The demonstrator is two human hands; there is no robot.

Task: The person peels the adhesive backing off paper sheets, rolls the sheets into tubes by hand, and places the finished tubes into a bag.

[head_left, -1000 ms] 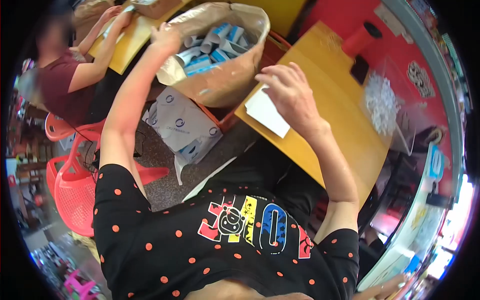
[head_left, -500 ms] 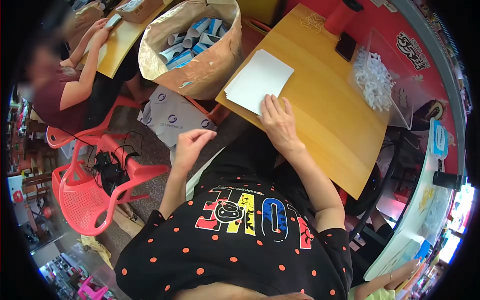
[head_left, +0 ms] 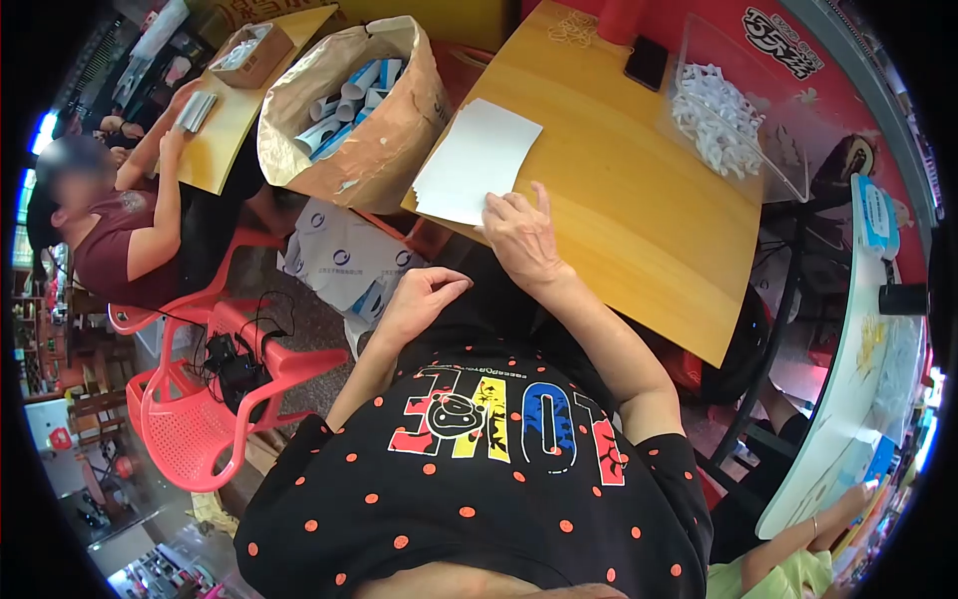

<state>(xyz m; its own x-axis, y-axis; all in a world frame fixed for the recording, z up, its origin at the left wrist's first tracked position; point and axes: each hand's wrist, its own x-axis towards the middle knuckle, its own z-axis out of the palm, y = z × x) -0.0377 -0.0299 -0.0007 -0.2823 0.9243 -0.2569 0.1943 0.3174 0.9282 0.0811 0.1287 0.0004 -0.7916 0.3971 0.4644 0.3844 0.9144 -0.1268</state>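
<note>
A stack of white paper sheets [head_left: 474,160] lies at the near left corner of the wooden table [head_left: 639,200], its edges slightly uneven. My right hand [head_left: 521,235] rests at the stack's near right corner, fingers bent and the little finger spread away; its thumb is hidden. Below and left of the table edge, my left hand [head_left: 424,302] hangs in the air with thumb and fingertips pressed together. Nothing shows between them. Just left of the table stands a large brown paper bag [head_left: 384,150] holding several blue-and-white rolled paper pieces [head_left: 349,105].
On the table are a clear bin of white twisted pieces [head_left: 714,120], a black phone [head_left: 647,63], rubber bands [head_left: 567,32] and a red container [head_left: 619,18]. Red plastic chairs [head_left: 185,429] stand at left. A seated person [head_left: 130,230] works at another table; another person's arm [head_left: 808,529] shows lower right.
My left hand has moved right and slightly up, towards the table. My right hand's fingers have bent and drawn back to the stack's corner. The view has shifted.
</note>
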